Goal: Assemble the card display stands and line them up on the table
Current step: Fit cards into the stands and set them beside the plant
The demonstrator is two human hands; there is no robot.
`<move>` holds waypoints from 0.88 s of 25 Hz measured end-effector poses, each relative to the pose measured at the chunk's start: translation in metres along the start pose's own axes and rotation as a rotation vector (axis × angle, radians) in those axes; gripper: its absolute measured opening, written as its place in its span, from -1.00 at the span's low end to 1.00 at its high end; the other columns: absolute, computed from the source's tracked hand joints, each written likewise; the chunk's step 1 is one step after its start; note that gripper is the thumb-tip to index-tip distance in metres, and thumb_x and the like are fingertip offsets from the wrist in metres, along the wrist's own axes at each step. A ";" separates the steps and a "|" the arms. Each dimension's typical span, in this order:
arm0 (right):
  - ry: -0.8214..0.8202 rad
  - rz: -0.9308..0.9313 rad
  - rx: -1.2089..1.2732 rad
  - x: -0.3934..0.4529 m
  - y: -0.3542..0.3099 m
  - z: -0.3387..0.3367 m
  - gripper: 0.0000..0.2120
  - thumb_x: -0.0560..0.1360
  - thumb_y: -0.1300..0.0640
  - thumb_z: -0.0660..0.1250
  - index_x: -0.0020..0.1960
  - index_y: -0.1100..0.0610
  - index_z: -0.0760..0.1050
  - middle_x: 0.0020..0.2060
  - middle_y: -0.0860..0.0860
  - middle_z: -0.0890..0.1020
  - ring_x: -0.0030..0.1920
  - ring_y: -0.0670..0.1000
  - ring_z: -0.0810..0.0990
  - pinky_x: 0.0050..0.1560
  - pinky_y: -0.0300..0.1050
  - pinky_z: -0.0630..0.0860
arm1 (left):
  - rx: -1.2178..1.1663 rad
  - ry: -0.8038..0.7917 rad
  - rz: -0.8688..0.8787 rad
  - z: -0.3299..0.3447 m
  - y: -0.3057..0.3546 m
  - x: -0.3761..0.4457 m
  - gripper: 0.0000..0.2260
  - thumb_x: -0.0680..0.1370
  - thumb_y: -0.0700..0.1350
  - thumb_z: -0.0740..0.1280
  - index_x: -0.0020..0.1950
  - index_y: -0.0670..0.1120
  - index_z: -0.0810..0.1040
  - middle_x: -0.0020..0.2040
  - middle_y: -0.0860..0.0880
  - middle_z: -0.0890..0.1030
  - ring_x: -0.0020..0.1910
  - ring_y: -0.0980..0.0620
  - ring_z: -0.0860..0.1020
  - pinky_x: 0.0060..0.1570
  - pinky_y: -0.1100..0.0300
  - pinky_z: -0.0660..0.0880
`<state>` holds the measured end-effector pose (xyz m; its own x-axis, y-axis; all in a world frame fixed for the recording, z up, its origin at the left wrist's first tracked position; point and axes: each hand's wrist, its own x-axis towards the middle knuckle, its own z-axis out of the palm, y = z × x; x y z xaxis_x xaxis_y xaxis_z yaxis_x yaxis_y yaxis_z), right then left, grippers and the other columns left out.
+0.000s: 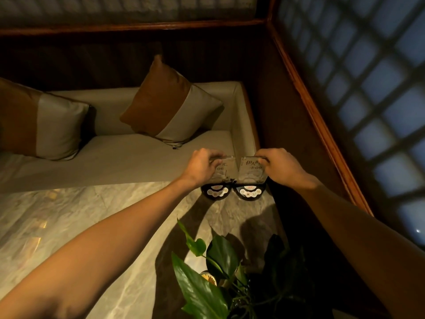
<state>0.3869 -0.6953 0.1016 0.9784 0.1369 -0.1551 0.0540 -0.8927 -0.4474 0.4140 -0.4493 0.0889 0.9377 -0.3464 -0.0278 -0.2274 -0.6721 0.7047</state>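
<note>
At the far right corner of the tabletop (110, 217), two stands sit side by side, their black bases almost touching. The left hand (199, 166) pinches the top edge of the left card (224, 169), fingers closed on it; the right hand (282, 165) has its grip closed the same way on the top of the right card (251, 170). Each clear card rises from its own base: left base (215, 192), right base (249, 192). Whether the cards are fully seated in their slots is hard to tell in this dim light.

To do this step well, I would press each card straight down, not at a slant, so it seats without tipping the base. Keep the pinch light and high on the edge. Then square both faces to the same direction and set the bases level with each other, along the tabletop's edge. The plant (213, 268) nearer the person stands below the forearms; lift the arms clear of its leaves when drawing back.
</note>
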 end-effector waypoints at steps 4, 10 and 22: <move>0.005 0.021 0.033 -0.003 0.004 0.002 -0.77 0.68 0.14 0.20 0.25 0.04 0.58 0.13 0.05 0.68 0.12 0.07 0.64 -0.21 -0.29 0.46 | 0.002 0.006 0.026 0.002 0.000 -0.002 -0.77 0.58 -0.23 0.37 0.21 -0.09 0.66 0.17 0.01 0.68 0.19 0.13 0.57 0.12 0.42 0.39; 0.026 0.023 -0.005 -0.001 0.005 0.003 -0.78 0.68 0.13 0.20 0.22 0.02 0.58 0.10 0.03 0.68 0.02 -0.01 0.60 -0.21 -0.24 0.48 | 0.014 0.023 0.037 -0.002 -0.005 -0.003 -0.78 0.59 -0.24 0.37 0.22 -0.12 0.66 0.18 -0.02 0.68 0.19 0.10 0.58 0.14 0.41 0.36; -0.021 0.012 -0.013 0.001 0.004 -0.001 -0.79 0.68 0.12 0.21 0.20 0.02 0.59 0.08 0.01 0.68 0.06 0.06 0.65 0.01 0.03 0.64 | -0.090 0.051 -0.033 0.005 -0.008 0.002 -0.79 0.59 -0.20 0.37 0.20 -0.08 0.67 0.13 0.00 0.70 0.12 0.13 0.59 0.14 0.25 0.48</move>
<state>0.3880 -0.6989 0.1008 0.9745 0.1353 -0.1792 0.0452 -0.8999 -0.4338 0.4166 -0.4483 0.0793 0.9569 -0.2898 -0.0171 -0.1740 -0.6199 0.7652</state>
